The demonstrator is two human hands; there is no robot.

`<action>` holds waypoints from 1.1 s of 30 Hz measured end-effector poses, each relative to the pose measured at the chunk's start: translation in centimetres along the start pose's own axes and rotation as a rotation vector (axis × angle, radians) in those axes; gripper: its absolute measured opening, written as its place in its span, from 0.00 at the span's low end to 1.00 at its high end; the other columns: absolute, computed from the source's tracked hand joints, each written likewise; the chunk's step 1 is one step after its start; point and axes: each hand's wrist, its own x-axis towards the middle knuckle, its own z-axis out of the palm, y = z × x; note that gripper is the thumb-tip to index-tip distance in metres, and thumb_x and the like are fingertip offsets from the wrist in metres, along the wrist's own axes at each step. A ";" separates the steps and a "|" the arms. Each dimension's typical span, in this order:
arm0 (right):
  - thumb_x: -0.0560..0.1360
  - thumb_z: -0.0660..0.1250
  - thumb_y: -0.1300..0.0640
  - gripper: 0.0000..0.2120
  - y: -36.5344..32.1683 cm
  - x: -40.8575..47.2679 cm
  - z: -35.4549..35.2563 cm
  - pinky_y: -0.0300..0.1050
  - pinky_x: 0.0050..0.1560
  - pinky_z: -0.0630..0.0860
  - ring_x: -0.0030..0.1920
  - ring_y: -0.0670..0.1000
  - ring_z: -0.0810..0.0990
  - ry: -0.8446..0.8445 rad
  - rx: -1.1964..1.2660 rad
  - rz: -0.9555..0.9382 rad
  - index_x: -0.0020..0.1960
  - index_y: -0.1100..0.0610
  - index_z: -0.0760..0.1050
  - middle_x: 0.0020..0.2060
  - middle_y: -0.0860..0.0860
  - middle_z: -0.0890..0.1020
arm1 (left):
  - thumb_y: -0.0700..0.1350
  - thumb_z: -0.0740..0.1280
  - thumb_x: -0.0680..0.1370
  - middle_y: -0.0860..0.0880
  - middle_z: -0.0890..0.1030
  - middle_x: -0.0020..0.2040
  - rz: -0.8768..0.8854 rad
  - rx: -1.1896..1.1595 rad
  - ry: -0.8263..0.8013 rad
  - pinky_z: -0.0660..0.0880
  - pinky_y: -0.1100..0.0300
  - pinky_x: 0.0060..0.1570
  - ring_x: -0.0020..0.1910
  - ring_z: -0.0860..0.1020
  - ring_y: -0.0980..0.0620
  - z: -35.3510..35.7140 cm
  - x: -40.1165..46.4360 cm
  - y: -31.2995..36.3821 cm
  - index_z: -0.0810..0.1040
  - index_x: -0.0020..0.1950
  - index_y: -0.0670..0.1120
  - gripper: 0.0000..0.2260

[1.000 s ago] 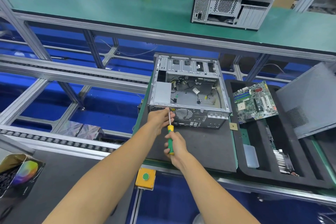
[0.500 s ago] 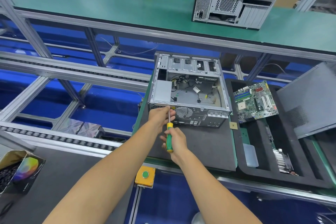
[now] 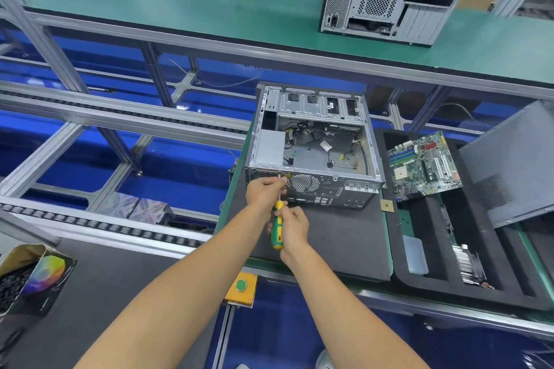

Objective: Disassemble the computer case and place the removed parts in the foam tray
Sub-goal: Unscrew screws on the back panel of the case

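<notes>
Head view is showing the computer case point(image 3: 311, 156) lying open on a dark mat on the tabletop point(image 3: 168, 0), its back panel facing the person. The right hand point(image 3: 292, 228) is gripping the green and yellow handle of a screwdriver point(image 3: 277, 226), fingers curled round it, with the shaft running up to a screw spot at the left end of the back panel. The left hand point(image 3: 265, 192) is pinching the shaft near its tip, steadying it against the panel. Compared with 1 second ago, the right hand's fingers are sitting differently on the handle while the tip is staying on the same spot, so the screw is probably being turned out; whether it is loose yet is too small to tell. Just right of the case, the foam tray point(image 3: 494, 255) is already holding a circuit board point(image 3: 422, 166), and a grey side panel point(image 3: 512, 162) is leaning across its far edge. Judging by the wiring and power supply left inside, much of the stripping is still ahead.
</notes>
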 end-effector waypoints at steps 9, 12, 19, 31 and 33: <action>0.78 0.60 0.53 0.11 -0.1 -0.7 -0.3 0.39 0.27 0.72 0.28 0.49 0.76 -0.279 0.033 0.326 0.45 0.57 0.77 0.32 0.53 0.79 | 0.40 0.65 0.84 0.43 0.82 0.39 -0.010 0.009 -0.112 0.81 0.63 0.31 0.36 0.83 0.50 0.0 -0.2 1.3 0.79 0.44 0.40 0.10; 0.80 0.56 0.53 0.13 0.2 -0.7 -0.3 0.40 0.27 0.70 0.28 0.50 0.74 -0.276 0.064 0.305 0.46 0.58 0.76 0.31 0.53 0.79 | 0.41 0.61 0.86 0.43 0.82 0.41 -0.029 0.028 -0.183 0.82 0.63 0.33 0.35 0.83 0.52 -0.2 0.0 1.6 0.78 0.50 0.38 0.11; 0.79 0.60 0.58 0.07 0.3 -0.6 0.5 0.41 0.28 0.71 0.27 0.50 0.76 -0.207 0.005 0.223 0.46 0.59 0.74 0.30 0.53 0.77 | 0.41 0.78 0.75 0.42 0.83 0.42 0.109 0.281 -0.143 0.82 0.53 0.42 0.35 0.80 0.51 -1.1 0.3 1.4 0.79 0.51 0.38 0.12; 0.80 0.52 0.50 0.17 0.1 -0.5 -0.4 0.38 0.24 0.66 0.27 0.49 0.72 -0.378 0.089 0.304 0.48 0.60 0.75 0.32 0.54 0.78 | 0.38 0.56 0.87 0.36 0.83 0.51 -0.002 0.142 -0.298 0.83 0.58 0.39 0.34 0.85 0.51 -0.8 -0.1 2.6 0.73 0.62 0.33 0.10; 0.81 0.53 0.52 0.16 -0.1 -0.6 -0.3 0.38 0.24 0.65 0.27 0.49 0.72 -0.362 0.066 0.289 0.47 0.59 0.74 0.31 0.54 0.77 | 0.41 0.58 0.87 0.37 0.83 0.52 -0.002 0.122 -0.310 0.84 0.58 0.40 0.39 0.86 0.50 -0.9 0.0 2.3 0.73 0.60 0.36 0.09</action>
